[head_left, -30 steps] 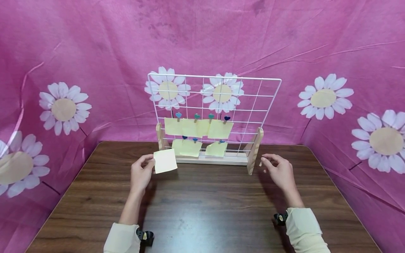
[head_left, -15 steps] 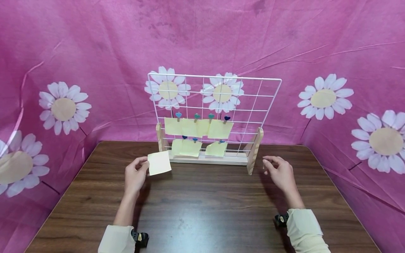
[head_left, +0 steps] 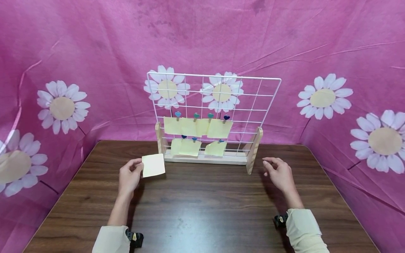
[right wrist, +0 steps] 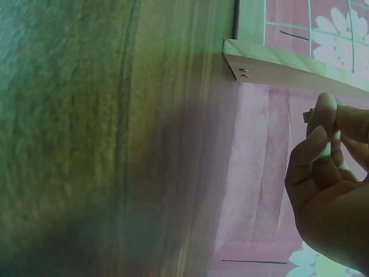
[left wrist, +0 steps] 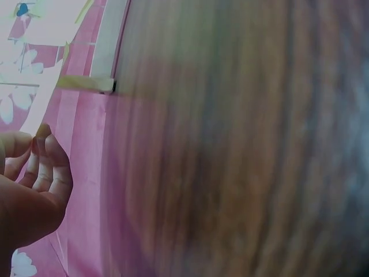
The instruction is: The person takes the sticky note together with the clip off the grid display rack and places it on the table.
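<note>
My left hand (head_left: 129, 177) pinches a pale yellow sticky note (head_left: 153, 165) by its left edge, over the table in front of the rack's left end. In the left wrist view, thumb and fingertips meet at the corner of this note (left wrist: 44, 104). Right of the rack, my right hand (head_left: 280, 174) has thumb and index finger pressed together. The right wrist view shows the end of a small clothespin (right wrist: 307, 117) poking out from that pinch; most of it is hidden by the fingers. Several yellow notes (head_left: 219, 129) hang on the white wire grid rack, held by heart-topped clothespins (head_left: 226, 117).
The grid rack stands on wooden side feet (head_left: 254, 151) joined by a pale base bar (head_left: 205, 160) at the back of the brown wooden table (head_left: 202, 200). Pink cloth (head_left: 202, 35) with white daisies surrounds the table. Each wrist carries a small black camera (head_left: 136, 239).
My left hand has moved left and slightly toward me with the sticky note, away from the rack. The right hand has shifted only slightly.
</note>
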{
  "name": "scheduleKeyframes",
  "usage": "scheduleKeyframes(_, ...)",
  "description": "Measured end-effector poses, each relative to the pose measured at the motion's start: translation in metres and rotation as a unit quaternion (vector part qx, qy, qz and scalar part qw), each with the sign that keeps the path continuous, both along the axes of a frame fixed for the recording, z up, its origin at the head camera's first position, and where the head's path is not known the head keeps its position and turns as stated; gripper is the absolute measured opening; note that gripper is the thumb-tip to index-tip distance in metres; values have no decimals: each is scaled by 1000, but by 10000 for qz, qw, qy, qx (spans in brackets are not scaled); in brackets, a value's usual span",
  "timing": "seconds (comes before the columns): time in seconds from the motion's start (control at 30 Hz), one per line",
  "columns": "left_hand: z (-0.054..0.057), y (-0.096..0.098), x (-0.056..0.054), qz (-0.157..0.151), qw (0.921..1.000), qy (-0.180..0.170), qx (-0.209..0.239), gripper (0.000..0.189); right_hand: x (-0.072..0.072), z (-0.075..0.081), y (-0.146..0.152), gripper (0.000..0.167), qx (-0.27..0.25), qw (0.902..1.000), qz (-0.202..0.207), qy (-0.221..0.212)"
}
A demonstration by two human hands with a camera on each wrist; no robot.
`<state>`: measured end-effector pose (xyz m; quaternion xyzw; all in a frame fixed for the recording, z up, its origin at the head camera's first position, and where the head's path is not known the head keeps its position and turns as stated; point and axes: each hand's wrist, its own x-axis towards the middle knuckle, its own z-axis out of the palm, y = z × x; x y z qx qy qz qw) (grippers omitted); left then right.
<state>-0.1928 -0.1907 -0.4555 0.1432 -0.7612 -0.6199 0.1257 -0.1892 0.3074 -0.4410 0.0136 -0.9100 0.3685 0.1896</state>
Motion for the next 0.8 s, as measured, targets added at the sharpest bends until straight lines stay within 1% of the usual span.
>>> scheduleKeyframes(0.27,0,-11,2,82,9998,-31,-180,24,1,-4,3,20,-116,9996,-60,-267)
scheduleKeyframes(0.43,-2,-14,2,148,9996,31,-247,23,-1,-7,4,22,-281,9986,22,-448)
scheduleKeyframes(0.57,-3,-17,2,154,9993,9,-353,23,0,-9,5,23,-440,9974,81,-571)
scheduleKeyframes(0.67,-3,-20,1,101,9995,-26,-305,23,0,-8,5,23,-589,9961,96,-648)
scheduleKeyframes(0.8,-4,-22,-1,16,9999,-69,-125,24,0,-7,5,25,-728,9939,125,-818)
